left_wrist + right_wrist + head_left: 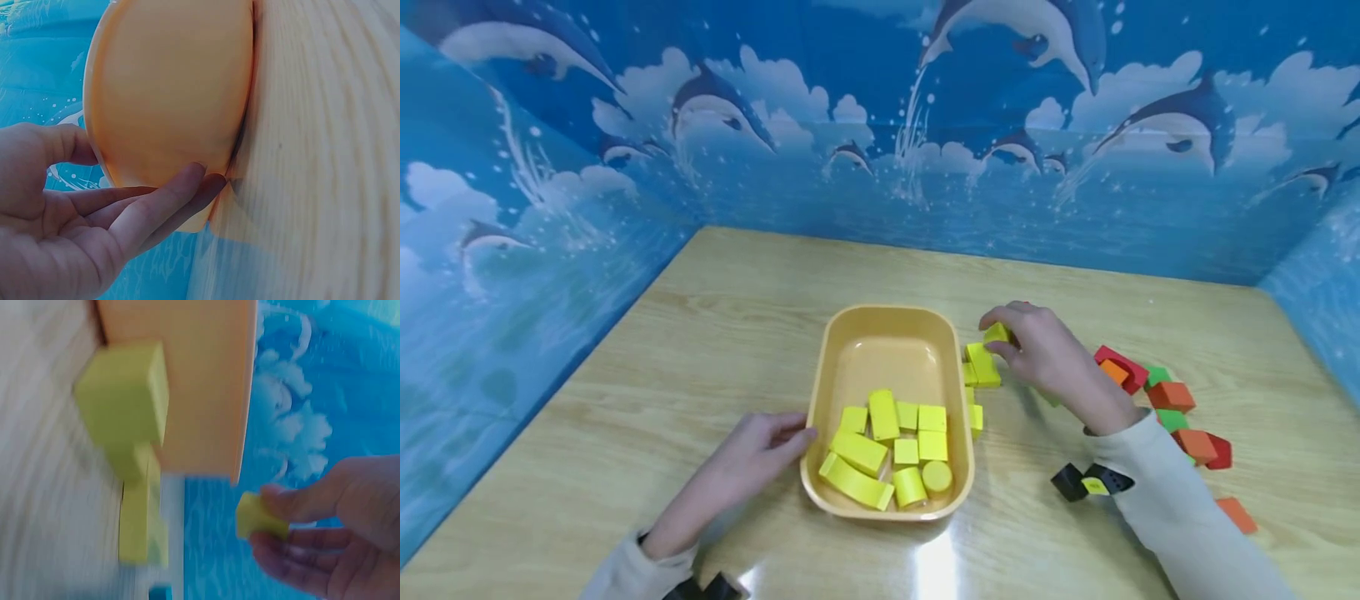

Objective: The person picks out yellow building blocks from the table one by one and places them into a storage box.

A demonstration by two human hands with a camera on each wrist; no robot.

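Observation:
A peach-coloured plastic bin [895,342] stands on the table, its near half filled with yellow blocks [859,452] of several shapes. My left hand [752,458] holds its left side, thumb at the rim and fingers along the outer wall [169,94]. Above the table, just off the bin's far right corner, my right hand [1045,350] pinches a small yellow block [253,515] between thumb and fingers. Below that hand, more yellow blocks [983,367] lie along the bin's right wall. One yellow cube [122,394] shows large in the right wrist view.
Red, orange and green blocks [1172,396] are scattered to the right, partly hidden by my right forearm. A lone orange block [1236,515] lies nearer the front. Blue dolphin-printed sheets [880,167] rise along the table's back and sides.

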